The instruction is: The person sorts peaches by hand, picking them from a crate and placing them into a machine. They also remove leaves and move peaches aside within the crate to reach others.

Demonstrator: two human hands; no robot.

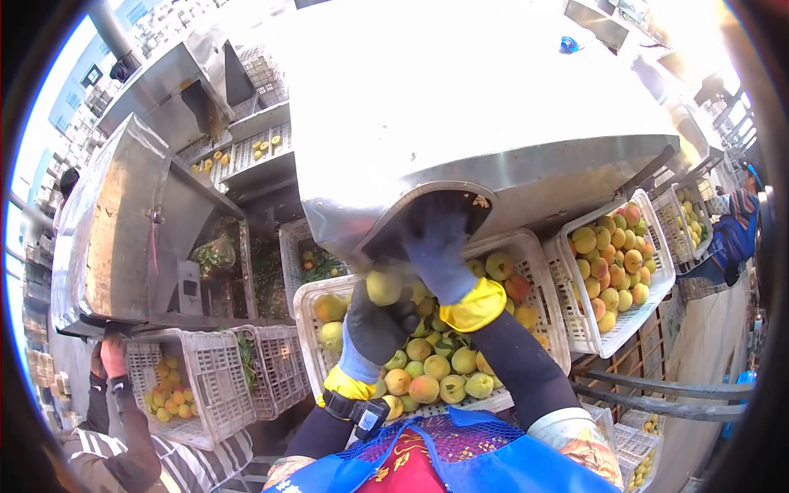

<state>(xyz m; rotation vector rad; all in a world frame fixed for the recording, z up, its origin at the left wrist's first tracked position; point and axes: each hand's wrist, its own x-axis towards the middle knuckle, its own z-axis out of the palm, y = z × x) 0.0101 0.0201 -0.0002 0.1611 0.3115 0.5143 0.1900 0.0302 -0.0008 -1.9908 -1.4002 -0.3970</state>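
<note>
My left hand [374,324], in a black and blue glove with a yellow cuff, is closed around a yellow-green peach [383,288] above a white crate [308,349] of peaches. My right hand [436,246], gloved in blue with a yellow cuff, reaches into the dark rounded opening [472,205] of a metal machine [526,177]. Its fingers are hidden in shadow there. Green, yellow and reddish peaches [436,367] lie in the crate below both hands.
At the right stands another crate [585,329] of peaches, with metal rails [657,403] below it. To the left, a person's arms [123,411] are beside a tilted crate [209,386]. Another person [731,234] is at the far right.
</note>
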